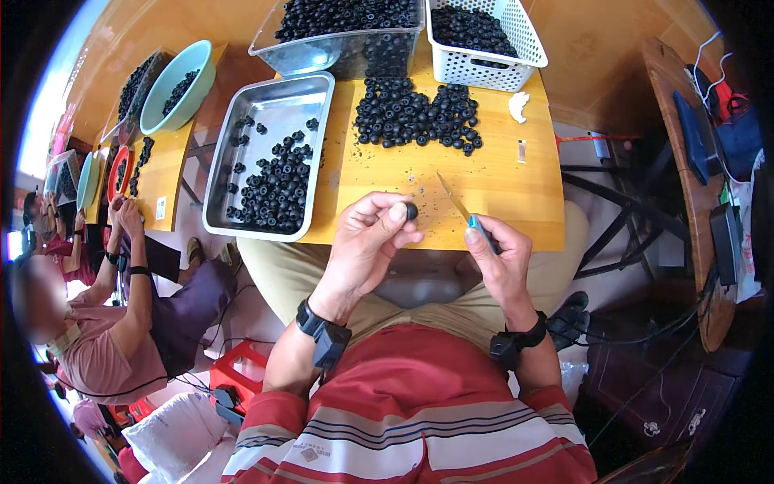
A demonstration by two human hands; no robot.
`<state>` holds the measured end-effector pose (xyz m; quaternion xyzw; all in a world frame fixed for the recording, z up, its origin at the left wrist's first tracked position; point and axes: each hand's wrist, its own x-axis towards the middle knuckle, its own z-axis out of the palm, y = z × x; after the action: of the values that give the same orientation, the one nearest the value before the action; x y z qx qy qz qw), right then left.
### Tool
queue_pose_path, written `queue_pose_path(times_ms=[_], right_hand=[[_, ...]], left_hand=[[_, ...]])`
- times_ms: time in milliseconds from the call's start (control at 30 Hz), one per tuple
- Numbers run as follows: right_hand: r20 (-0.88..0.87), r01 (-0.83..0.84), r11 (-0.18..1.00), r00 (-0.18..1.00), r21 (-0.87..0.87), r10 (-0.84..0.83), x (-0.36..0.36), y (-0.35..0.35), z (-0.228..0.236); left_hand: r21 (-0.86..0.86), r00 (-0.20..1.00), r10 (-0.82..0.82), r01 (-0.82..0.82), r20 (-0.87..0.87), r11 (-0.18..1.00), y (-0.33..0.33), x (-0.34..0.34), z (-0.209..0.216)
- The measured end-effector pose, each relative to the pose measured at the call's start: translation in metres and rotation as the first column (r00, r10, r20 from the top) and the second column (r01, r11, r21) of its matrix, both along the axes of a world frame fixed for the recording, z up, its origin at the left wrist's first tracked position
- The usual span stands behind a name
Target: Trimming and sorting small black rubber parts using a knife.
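Between the thumb and fingers of my left hand [372, 238] is a small round black rubber part [411, 211], held above the table's near edge. My right hand [501, 256] grips the blue handle of a slim knife [456, 198], its blade pointing up and left, apart from the part. Beyond my hands lies a pile of black rubber parts [415, 113] on the yellow wooden table [516, 206], with dark crumbs scattered nearer to me. Left of my hands, a steel tray [211, 202] holds many more such parts.
At the back stand a clear plastic bin [290, 58] and a white perforated basket [484, 74], both with black parts. A crumpled white scrap [518, 106] lies at the right. Leftward, another person [113, 323] works at a table with a green basin [205, 77]. A wooden shelf [685, 161] stands far right.
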<state>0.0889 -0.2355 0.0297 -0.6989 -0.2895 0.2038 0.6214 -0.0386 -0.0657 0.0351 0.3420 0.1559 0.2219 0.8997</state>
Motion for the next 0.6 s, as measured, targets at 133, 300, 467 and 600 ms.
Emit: queue_pose_path(times_ms=[133, 300, 467, 600], right_hand=[[-0.004, 0.048, 0.999, 0.999, -0.005, -0.048, 0.001, -0.005, -0.011], [0.001, 0.080, 0.996, 0.997, -0.029, -0.081, 0.008, -0.016, -0.021], [0.002, 0.090, 0.995, 0.996, -0.037, -0.090, 0.008, -0.019, -0.025], [0.006, 0.115, 0.992, 0.993, -0.044, -0.114, 0.009, -0.024, -0.026]], left_hand=[[0.504, 0.954, 0.256, -0.145, -0.158, 0.852, 0.015, -0.028, 0.022], [0.977, 0.684, 0.715, -0.015, -0.146, 0.213, 0.069, -0.056, 0.037], [0.993, 0.651, 0.759, 0.103, -0.024, -0.057, 0.083, -0.052, 0.037], [0.991, 0.771, 0.636, 0.084, 0.001, -0.104, 0.059, -0.012, 0.028]])
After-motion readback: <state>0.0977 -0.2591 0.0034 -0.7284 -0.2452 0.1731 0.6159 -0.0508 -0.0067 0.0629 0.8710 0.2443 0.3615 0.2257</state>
